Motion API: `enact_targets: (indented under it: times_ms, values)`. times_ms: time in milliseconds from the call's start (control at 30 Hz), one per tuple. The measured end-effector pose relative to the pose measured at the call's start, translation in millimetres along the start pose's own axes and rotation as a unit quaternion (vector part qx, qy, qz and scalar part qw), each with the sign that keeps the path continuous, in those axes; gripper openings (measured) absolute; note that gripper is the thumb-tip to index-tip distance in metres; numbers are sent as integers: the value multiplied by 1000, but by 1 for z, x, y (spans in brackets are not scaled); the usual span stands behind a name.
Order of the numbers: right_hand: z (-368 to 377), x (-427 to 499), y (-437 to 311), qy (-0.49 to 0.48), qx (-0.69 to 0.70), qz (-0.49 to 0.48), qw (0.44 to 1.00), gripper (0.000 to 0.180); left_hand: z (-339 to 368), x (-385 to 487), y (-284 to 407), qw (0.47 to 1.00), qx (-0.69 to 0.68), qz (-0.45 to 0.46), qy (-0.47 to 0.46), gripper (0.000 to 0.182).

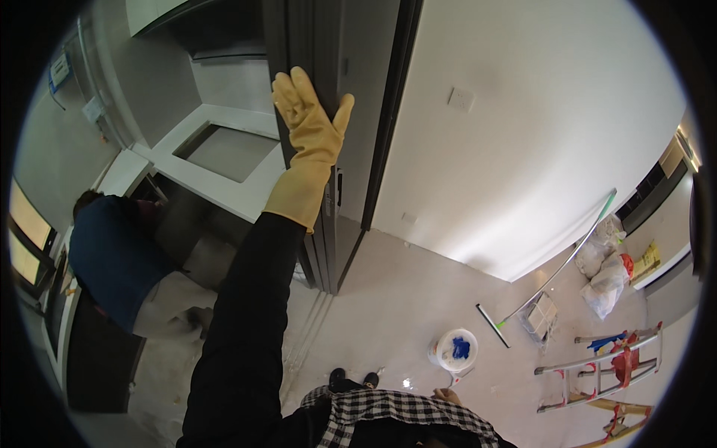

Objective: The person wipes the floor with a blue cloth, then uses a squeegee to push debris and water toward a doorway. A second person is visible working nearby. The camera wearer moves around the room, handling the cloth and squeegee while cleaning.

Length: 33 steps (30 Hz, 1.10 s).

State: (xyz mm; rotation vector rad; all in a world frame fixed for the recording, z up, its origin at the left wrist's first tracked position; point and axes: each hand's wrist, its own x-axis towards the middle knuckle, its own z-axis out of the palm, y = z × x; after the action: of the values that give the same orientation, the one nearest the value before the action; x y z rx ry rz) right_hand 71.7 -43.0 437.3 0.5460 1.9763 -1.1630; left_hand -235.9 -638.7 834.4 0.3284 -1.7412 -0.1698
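Note:
My left hand [311, 115], in a yellow rubber glove, is raised with its fingers spread. Its palm faces the edge of a dark-framed sliding door [305, 33] and appears to rest on it. A door latch [339, 187] shows beside the glove's cuff. Low in the view, my right hand [447, 396] is bare and mostly hidden behind my checked apron [386, 406]. Just beyond it is a small white-and-red object [456, 379], perhaps a scraper; whether the hand holds it is unclear. A white bucket [455, 350] with a blue cloth [461, 347] inside stands close by.
Another person [117, 257] bends beside a white countertop [162, 148] with a rectangular cutout. A floor squeegee [552, 280] leans on the white wall [504, 140]. Plastic bags [605, 285] and an aluminium ladder [596, 372] are at right. Door tracks [313, 319] cross the floor, which has wet spots.

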Motion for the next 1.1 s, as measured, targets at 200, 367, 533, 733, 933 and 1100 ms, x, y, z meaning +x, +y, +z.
enact_targets:
  times_ms: [200, 367, 533, 733, 933, 1100]
  values:
    - [38, -24, -51, -14, -1, -75, 997, 44, -16, 14, 5, 993, -49, -50, -98, 107]
    - [46, -40, -40, 33, -32, -104, 994, 48, -60, -55, 20, 977, -175, -4, -120, 99]
    - [12, -45, 24, 68, -79, -58, 993, 47, -134, -284, 55, 795, -334, -33, -506, 61]
    - [-52, -40, 84, 85, -36, 39, 995, 46, -199, -442, 39, 520, -332, -386, -685, 24]
    - [-105, -10, 81, 94, 18, 15, 995, 45, -154, -374, -18, 934, -6, -34, -356, 22]
    - [-154, 16, 56, 95, 30, -17, 995, 45, -52, -202, -30, 962, -48, -231, -138, 48]
